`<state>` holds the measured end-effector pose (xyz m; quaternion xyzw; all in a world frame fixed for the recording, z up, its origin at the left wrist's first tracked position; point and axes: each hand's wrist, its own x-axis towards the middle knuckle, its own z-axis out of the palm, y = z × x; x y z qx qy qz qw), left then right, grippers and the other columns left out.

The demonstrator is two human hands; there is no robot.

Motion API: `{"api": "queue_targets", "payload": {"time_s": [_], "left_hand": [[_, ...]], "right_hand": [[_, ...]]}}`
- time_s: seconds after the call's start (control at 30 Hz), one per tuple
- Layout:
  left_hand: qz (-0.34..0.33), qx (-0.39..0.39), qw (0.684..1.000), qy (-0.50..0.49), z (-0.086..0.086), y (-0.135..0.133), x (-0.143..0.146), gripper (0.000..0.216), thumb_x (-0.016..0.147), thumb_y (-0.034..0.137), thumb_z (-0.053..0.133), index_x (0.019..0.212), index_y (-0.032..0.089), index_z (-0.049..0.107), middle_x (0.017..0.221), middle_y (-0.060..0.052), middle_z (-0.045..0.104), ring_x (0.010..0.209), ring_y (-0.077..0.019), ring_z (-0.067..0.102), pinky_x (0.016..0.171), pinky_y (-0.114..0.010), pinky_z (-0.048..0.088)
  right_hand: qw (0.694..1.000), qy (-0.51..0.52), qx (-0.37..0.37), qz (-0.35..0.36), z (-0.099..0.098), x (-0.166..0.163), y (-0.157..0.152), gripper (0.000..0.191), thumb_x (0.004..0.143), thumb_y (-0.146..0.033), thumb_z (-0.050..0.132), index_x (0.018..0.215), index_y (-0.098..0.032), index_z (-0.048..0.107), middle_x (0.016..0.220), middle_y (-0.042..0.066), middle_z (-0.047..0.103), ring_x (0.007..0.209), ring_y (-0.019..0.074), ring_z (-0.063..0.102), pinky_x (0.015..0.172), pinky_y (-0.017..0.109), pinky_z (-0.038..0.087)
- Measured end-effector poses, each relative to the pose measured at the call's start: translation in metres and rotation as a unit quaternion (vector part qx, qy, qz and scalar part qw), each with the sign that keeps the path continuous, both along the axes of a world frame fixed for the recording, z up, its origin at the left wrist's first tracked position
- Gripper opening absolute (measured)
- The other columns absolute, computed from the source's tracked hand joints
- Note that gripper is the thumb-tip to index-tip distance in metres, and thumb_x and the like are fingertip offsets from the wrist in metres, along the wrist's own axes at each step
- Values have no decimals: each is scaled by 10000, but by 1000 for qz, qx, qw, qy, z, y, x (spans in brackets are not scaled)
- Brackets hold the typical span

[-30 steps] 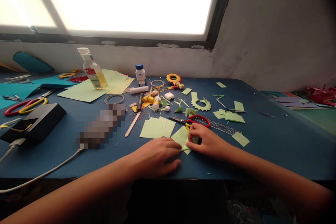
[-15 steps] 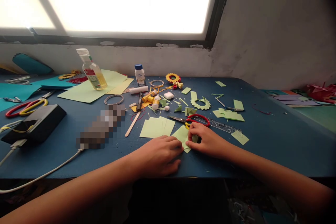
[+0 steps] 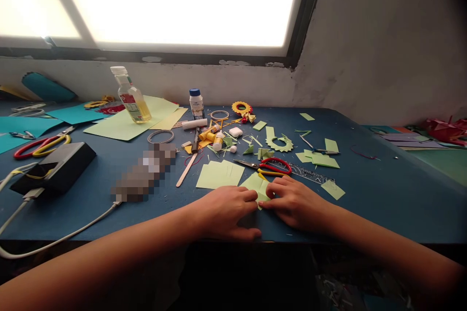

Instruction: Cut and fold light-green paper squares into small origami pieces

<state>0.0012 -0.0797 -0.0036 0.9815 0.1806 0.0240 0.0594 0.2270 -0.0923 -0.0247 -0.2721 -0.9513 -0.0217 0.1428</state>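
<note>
Blue table (image 3: 386, 194). Left hand (image 3: 228, 211), half-curled, and right hand (image 3: 292, 199), bent inward; whether either grips anything cannot be told. Clear bottle (image 3: 132, 102) holds some yellow liquid (image 3: 142, 114). Green paper (image 3: 255, 182) touches both hands near the table's front edge. Blue-capped bottle (image 3: 196, 104), contents hidden.

It's a papercraft corner, home or classroom I can't tell — a blue worktable (image 3: 383, 194) under a bright window (image 3: 189, 5), strewn with scissors (image 3: 273, 173), a clear ruler (image 3: 314, 176), cut green paper (image 3: 221, 175) and a toothed paper ring (image 3: 288, 146) — with blue sheets (image 3: 29, 126) at far left.
</note>
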Motion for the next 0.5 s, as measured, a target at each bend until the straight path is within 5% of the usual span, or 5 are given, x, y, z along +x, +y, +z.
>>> {"api": "queue_targets", "payload": {"time_s": [0.37,0.5], "left_hand": [[-9,-12,1000,-17,1,5,-6,279,863,406,523,1005,192,631,1048,-71,627,867,-197,624,794,-289,466],[6,-79,996,-29,5,16,-2,196,888,276,499,979,206,659,1031,-46,638,841,-160,632,779,-246,467]], "right_hand": [[984,57,-122,-115,2,15,-3,232,809,-150,531,842,-230,747,809,62,618,744,186,548,710,342,417],[981,64,-139,-123,8,11,-2,206,773,-127,554,791,-216,739,870,62,613,801,195,566,769,354,428]]}}
